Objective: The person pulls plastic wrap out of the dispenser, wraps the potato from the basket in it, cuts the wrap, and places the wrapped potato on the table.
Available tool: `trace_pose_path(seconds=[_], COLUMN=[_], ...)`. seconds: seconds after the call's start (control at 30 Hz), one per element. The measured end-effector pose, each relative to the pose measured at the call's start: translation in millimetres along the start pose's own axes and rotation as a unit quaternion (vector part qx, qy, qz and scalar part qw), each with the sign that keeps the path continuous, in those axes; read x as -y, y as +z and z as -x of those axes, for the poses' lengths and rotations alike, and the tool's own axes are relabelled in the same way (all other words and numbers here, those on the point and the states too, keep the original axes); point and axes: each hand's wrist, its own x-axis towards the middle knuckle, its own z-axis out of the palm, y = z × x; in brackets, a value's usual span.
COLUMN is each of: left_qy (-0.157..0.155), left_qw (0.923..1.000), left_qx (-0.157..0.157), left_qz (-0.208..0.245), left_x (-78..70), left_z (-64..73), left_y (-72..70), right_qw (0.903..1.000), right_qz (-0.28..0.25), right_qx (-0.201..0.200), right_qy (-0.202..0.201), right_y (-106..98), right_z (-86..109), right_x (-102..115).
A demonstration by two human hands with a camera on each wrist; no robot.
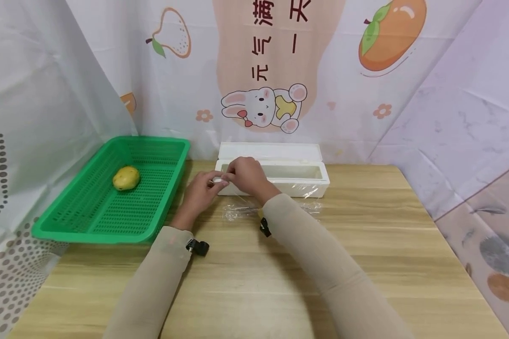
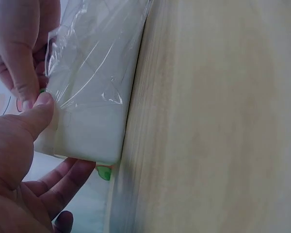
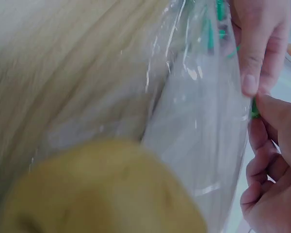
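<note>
A long white box point(image 1: 294, 189) stands at the back of the table with its lid point(image 1: 271, 151) raised. Clear plastic film point(image 1: 242, 210) drapes over its front and onto the tabletop. My left hand point(image 1: 199, 192) grips the box's left end, thumb on the upper edge and other fingers around the end. Beside it my right hand point(image 1: 247, 175) pinches at the film's edge, its fingertips right by the left thumb. I cannot tell what the small green patch point(image 3: 254, 109) between the fingertips is. A yellow fruit point(image 3: 102, 189), like a mango, lies below the right wrist, mostly hidden in the head view.
At the left stands a green basket point(image 1: 180, 179) with slotted sides, holding another yellow fruit point(image 1: 126, 178). A printed curtain point(image 1: 343, 108) hangs right behind the box. The wooden table point(image 1: 365, 263) extends forward and to the right.
</note>
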Motion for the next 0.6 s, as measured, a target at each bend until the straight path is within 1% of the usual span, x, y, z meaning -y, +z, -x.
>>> trace_pose_path(seconds=[0.07, 0.23, 0.3, 0.4, 0.5, 0.6], left_qy=[-0.002, -0.004, -0.006, -0.006, -0.005, -0.004], left_qw=[1.0000, 1.0000, 0.9999, 0.9998, 0.9998, 0.9998], left_qx=[-0.001, -0.002, -0.002, -0.003, -0.004, -0.004], left_qz=[0.000, -0.007, -0.011, -0.017, -0.021, -0.021], left_x=[-0.3, 0.3, 0.7, 2.2, 3.7, 3.3], left_z=[0.0, 1.0, 0.8, -0.5, -1.6, -2.8], left_y=[-0.2, 1.5, 1.6, 1.0, 1.4, 3.6], right_qw=[0.9999, 0.9972, 0.9960, 0.9960, 0.9967, 0.9958], right_qz=[0.011, 0.075, 0.088, 0.083, 0.057, 0.045], right_qx=[0.000, -0.003, 0.001, 0.010, 0.016, 0.016], right_qy=[-0.001, 0.005, 0.013, 0.032, 0.055, 0.078], right_y=[1, 3, 1, -3, -5, -7], right_z=[-1.7, -2.6, -2.5, -0.9, 2.3, 4.5], right_x=[3, 7, 7, 6, 3, -1])
